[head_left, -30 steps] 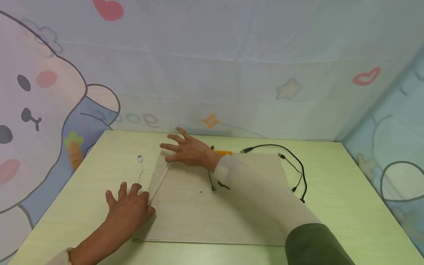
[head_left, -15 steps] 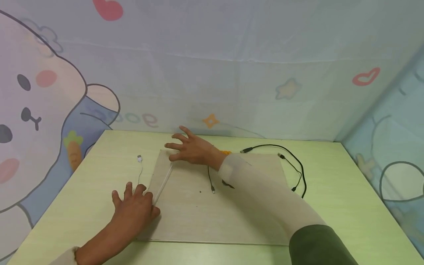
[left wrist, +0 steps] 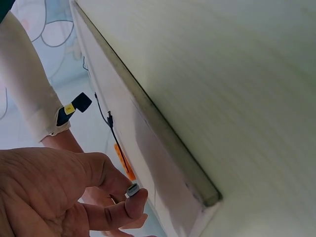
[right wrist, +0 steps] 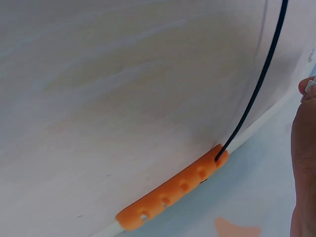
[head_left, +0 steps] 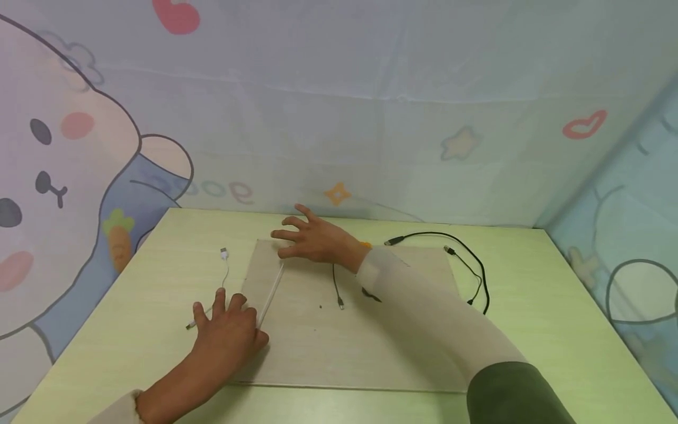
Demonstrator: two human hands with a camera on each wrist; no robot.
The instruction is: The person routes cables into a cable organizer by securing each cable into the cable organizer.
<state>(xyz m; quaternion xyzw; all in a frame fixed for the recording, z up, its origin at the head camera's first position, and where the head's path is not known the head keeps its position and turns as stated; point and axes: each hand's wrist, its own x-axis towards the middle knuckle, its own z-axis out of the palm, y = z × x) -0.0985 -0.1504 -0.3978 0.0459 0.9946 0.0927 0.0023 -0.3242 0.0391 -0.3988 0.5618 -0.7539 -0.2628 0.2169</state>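
Note:
A short white cable stretches between both hands above the pale board. Its near end is a plug pinched between thumb and index finger of the left hand. Toward the board's far left corner, the right hand pinches the other end, the remaining fingers spread; a bit of white connector shows at its fingertips. An orange cable holder with a row of bumps sits along the board's far edge, mostly behind the right arm in the head view. One black cable runs from its end slot.
The board lies on a light table. A second white cable lies left of it, partly behind the left hand. On the right are a thick black cable and a thin black cable. A printed cloth hangs behind.
Both hands have shifted a little to the right, carrying the white cable with them. The lower plug of the second white cable has come into sight left of the left hand.

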